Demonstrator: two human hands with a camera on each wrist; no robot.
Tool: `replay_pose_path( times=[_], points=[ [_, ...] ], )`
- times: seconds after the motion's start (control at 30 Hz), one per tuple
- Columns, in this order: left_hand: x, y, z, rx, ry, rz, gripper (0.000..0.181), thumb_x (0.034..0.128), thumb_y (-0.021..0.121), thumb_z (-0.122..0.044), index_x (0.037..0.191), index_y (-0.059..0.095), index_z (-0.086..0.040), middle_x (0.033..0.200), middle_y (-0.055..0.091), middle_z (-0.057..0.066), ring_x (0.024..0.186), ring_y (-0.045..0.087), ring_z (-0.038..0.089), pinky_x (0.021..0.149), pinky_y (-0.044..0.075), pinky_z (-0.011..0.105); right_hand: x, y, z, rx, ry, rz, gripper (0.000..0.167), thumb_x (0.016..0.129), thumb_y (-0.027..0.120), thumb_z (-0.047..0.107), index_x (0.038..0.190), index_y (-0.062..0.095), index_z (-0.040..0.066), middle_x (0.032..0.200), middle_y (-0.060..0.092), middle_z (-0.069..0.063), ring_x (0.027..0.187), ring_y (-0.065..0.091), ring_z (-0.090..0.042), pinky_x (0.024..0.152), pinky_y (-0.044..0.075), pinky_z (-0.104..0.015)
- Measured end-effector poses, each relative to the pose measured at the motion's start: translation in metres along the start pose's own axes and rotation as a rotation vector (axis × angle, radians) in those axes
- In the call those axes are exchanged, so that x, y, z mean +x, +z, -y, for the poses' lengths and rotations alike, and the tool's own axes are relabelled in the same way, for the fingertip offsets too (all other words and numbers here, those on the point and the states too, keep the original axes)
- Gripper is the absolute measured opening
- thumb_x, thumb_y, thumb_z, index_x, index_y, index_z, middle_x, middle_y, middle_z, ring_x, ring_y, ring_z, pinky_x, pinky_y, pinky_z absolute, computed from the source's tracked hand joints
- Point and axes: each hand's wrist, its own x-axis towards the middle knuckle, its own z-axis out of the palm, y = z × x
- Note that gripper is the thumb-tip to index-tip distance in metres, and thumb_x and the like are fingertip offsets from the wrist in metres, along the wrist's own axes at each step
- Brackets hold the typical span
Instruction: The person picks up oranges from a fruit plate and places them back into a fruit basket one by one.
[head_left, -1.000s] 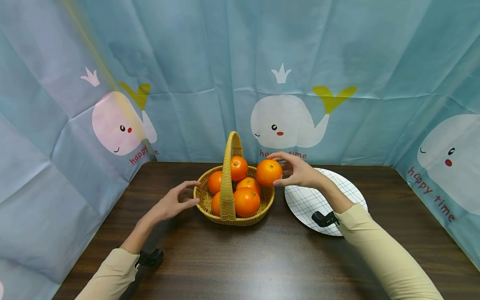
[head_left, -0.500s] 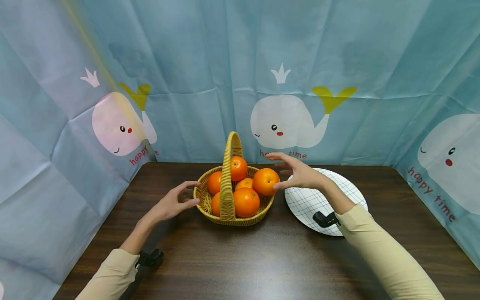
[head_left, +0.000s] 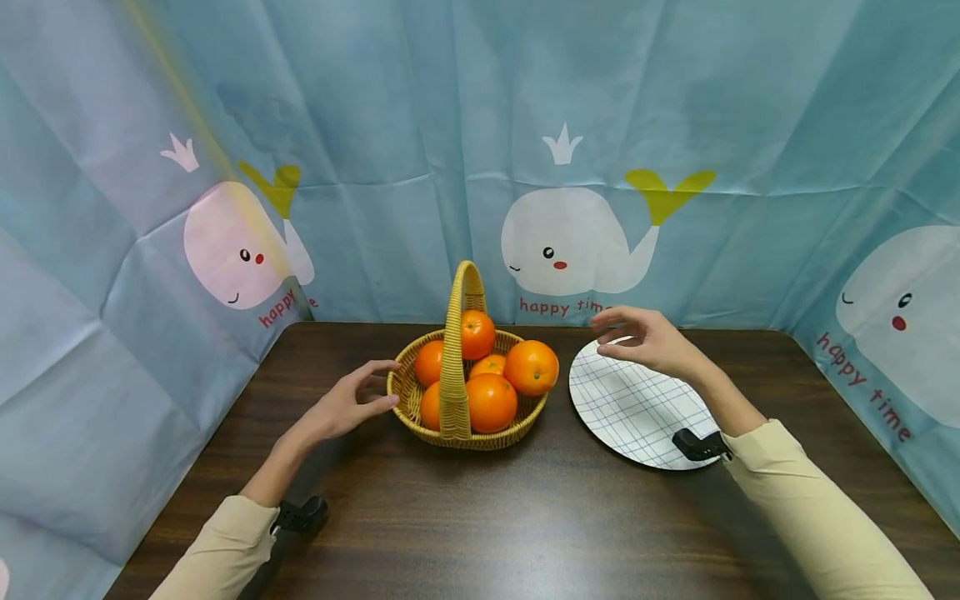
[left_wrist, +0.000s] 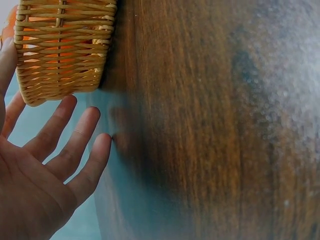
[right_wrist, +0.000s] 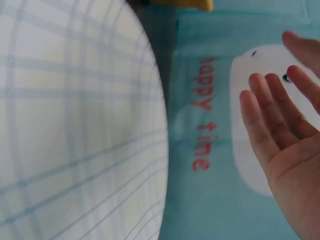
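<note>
A yellow wicker basket [head_left: 454,417] with a tall handle stands on the table, holding several oranges. One orange [head_left: 532,367] sits highest at its right rim. Beside the basket's left end, my left hand [head_left: 347,406] rests thumb and index fingertips at the rim. In the left wrist view the other fingers of the left hand [left_wrist: 55,165] are spread and fairly straight near the woven wall [left_wrist: 65,60]. My right hand [head_left: 651,342] hovers over the plate [head_left: 637,408], palm bare, fingers loosely bent and holding nothing. The right wrist view shows the same right hand [right_wrist: 290,135] away from everything.
The round white plate with blue check lines lies right of the basket on the dark wooden table [head_left: 510,525]. A light blue curtain [head_left: 420,150] with whale prints hangs directly behind the table and along both sides.
My right hand lowered an orange onto the basket's right side, let go of it, and moved right over the plate. My left hand stayed at the basket's left rim.
</note>
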Motion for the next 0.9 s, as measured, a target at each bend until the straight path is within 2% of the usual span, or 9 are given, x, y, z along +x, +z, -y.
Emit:
replay_pose_path(
  times=[0.17,0.43,0.63,0.77,0.9],
  points=[
    [-0.002,-0.001,0.001,0.025,-0.005,0.0,0.051,0.1001,0.069,-0.017,0.146,0.048,-0.004,0.143,0.049,0.023,0.123,0.054,0.043,0.094,0.049,0.057,-0.023,-0.007,-0.012,-0.087,0.043,-0.056,0.03,0.095,0.073,0.007,0.123,0.066,0.001,0.118,0.066,-0.016,0.103,0.068,-0.03,0.085,0.055,-0.028],
    [-0.004,-0.001,0.0,0.051,-0.011,-0.002,0.053,0.1007,0.068,-0.019,0.147,0.047,-0.007,0.144,0.049,0.022,0.124,0.053,0.043,0.094,0.049,0.058,-0.058,-0.013,-0.026,-0.115,0.047,-0.096,0.024,0.097,0.07,0.005,0.12,0.067,0.001,0.115,0.066,-0.024,0.097,0.07,-0.025,0.079,0.057,-0.028],
    [-0.012,0.003,-0.006,0.105,-0.02,-0.002,0.059,0.1052,0.06,-0.026,0.157,0.035,-0.013,0.147,0.046,0.022,0.128,0.05,0.045,0.097,0.044,0.064,-0.077,-0.013,-0.026,-0.16,0.039,-0.139,0.018,0.097,0.069,0.002,0.115,0.07,0.003,0.111,0.068,-0.021,0.093,0.071,-0.023,0.077,0.057,-0.025],
    [-0.02,-0.002,-0.009,0.167,-0.009,-0.059,0.062,0.1069,0.057,-0.028,0.16,0.028,-0.019,0.144,0.05,0.022,0.127,0.052,0.045,0.096,0.044,0.067,-0.084,-0.01,-0.022,-0.282,0.038,-0.185,0.016,0.096,0.071,0.004,0.112,0.071,0.006,0.107,0.069,-0.014,0.092,0.07,-0.022,0.077,0.056,-0.024],
    [-0.025,-0.014,-0.008,0.329,0.02,-0.117,0.059,0.1036,0.063,-0.028,0.155,0.039,-0.014,0.142,0.053,0.022,0.127,0.051,0.043,0.099,0.041,0.066,-0.092,-0.009,-0.018,-0.47,0.03,-0.239,0.017,0.094,0.074,0.008,0.111,0.07,0.006,0.108,0.069,-0.009,0.094,0.069,-0.027,0.078,0.059,-0.039]
  ],
)
